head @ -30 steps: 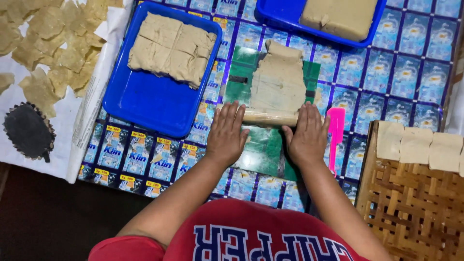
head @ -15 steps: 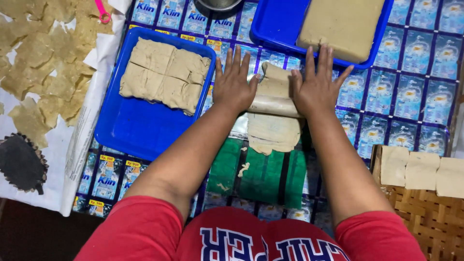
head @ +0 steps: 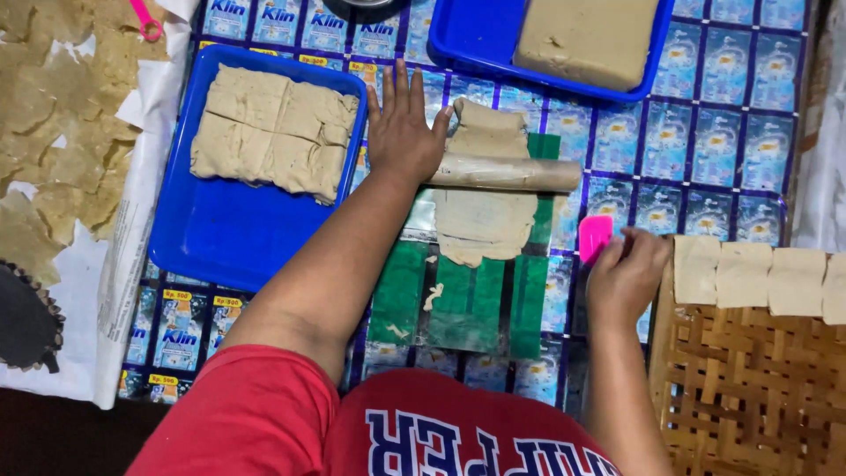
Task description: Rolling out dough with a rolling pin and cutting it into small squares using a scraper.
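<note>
One hand on the pin, the other going for the scraper

Left hand [head: 404,132] is lying flat, fingers spread, on the rolling pin [head: 507,173] across the dough strip [head: 485,216] mid-mat; right hand [head: 627,275], fingers curled, is touching the pink scraper [head: 595,236]. Pinned one-sided, that thin dough could tear or stick.

The rolling pin [head: 507,173] hides a strip of the dough sheet [head: 483,216] beneath it, and its left end lies under the left hand [head: 401,132]. Beyond the pin, the upper blue tray [head: 458,40] is cut off by the top edge. Right of the pin, the right hand [head: 626,278] covers most of the pink scraper [head: 594,236].
</note>
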